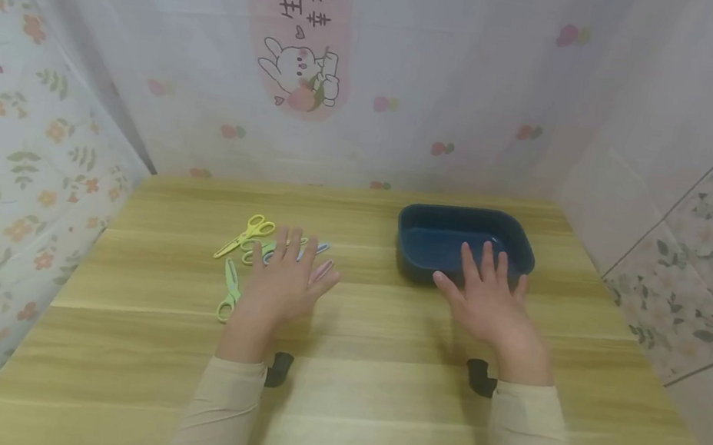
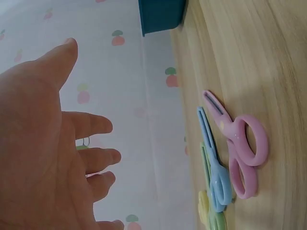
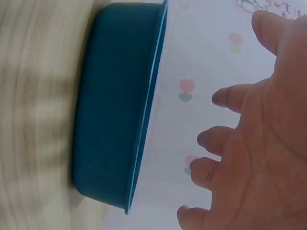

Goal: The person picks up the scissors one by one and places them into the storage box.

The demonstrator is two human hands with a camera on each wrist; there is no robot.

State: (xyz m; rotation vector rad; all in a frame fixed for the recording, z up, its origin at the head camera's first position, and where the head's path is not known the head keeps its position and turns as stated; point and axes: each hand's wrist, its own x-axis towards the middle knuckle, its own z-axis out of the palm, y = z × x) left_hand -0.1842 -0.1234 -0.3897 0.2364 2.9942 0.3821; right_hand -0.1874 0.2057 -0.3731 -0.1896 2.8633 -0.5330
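Note:
My left hand (image 1: 280, 284) is held above several small plastic scissors, fingers spread, holding nothing. Pink scissors (image 2: 240, 141) and blue scissors (image 2: 216, 167) lie side by side on the wooden table in the left wrist view. Yellow scissors (image 1: 245, 236) lie beyond the hand, and green scissors (image 1: 229, 292) lie to its left; the hand partly hides the pile. My right hand (image 1: 490, 306), also spread and holding nothing, is over the near side of a dark blue basin (image 1: 413, 263). In the right wrist view the basin's outer wall (image 3: 115, 105) stands apart from the fingers.
The wooden table (image 1: 366, 426) carries the scissors on the left and the basin at the back right. Printed curtains (image 1: 382, 63) hang behind and at both sides. A black strap piece (image 1: 279, 370) shows by each wrist.

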